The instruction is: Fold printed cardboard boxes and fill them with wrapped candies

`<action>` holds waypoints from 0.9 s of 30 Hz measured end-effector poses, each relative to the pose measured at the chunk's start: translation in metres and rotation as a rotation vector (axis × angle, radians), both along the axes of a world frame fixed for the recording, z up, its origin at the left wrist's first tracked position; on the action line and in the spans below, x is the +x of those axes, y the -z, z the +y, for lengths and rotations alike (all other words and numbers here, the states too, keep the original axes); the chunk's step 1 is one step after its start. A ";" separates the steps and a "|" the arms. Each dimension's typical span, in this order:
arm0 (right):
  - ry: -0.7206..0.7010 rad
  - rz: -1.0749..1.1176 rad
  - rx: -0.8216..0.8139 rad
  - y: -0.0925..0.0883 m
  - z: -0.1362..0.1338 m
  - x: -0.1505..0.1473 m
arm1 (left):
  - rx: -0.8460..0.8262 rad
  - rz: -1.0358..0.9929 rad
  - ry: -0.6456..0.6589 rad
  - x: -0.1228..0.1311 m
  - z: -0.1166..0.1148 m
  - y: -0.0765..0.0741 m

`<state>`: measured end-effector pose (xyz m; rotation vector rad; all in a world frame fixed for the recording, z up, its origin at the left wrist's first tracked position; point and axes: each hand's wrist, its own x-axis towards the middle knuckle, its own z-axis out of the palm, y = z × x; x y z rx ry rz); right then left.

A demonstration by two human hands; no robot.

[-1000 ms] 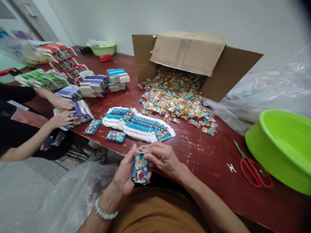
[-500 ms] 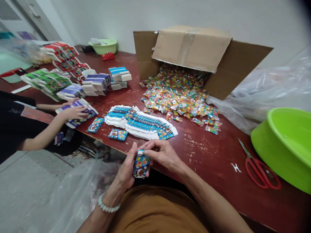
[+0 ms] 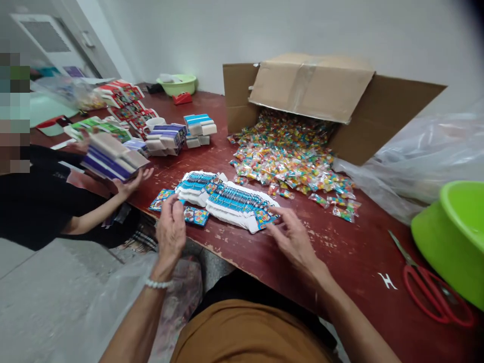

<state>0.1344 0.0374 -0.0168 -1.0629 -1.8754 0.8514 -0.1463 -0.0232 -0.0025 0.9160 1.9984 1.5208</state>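
Observation:
My left hand [image 3: 172,228] is at the table's front edge, between two small blue printed boxes [image 3: 161,195] [image 3: 196,216]. I see it from the back, fingers bent down and pressed together; what lies under them is hidden. The small box I held before is out of sight. My right hand [image 3: 293,237] stretches forward with fingers apart. Its fingertips touch the near end of a fanned row of flat blue-and-white cartons [image 3: 227,199].
A tipped cardboard box [image 3: 313,91] spills a heap of small candy packets [image 3: 291,161]. Red scissors [image 3: 431,285] and a green basin [image 3: 454,237] lie right. At left a person in black lifts a stack of purple boxes [image 3: 111,159]; more box stacks [image 3: 166,136] stand behind.
My hands parted and moved from my lap up to the table: the left toward the small boxes, the right to the carton row. The other person lifted a stack of purple boxes.

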 end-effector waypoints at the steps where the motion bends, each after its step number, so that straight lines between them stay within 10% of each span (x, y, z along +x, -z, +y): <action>1: 0.072 -0.037 0.029 0.001 0.007 0.013 | -0.018 0.111 -0.036 -0.011 0.008 0.002; 7: 0.434 -0.372 0.257 0.022 0.002 0.130 | -0.086 0.569 -0.065 -0.035 0.031 0.023; 12: 0.733 -0.690 0.329 0.041 -0.035 0.202 | -0.063 0.875 0.108 0.004 0.029 0.026; 18: 0.419 -0.516 0.289 0.038 -0.004 0.099 | 0.002 1.158 0.637 0.100 0.038 0.039; 22: 0.422 -0.588 0.073 0.037 0.030 0.025 | -0.066 1.247 0.675 0.112 0.044 0.050; 27: 0.486 -0.361 -0.117 0.040 0.044 0.003 | -0.075 1.271 0.657 0.104 0.049 0.053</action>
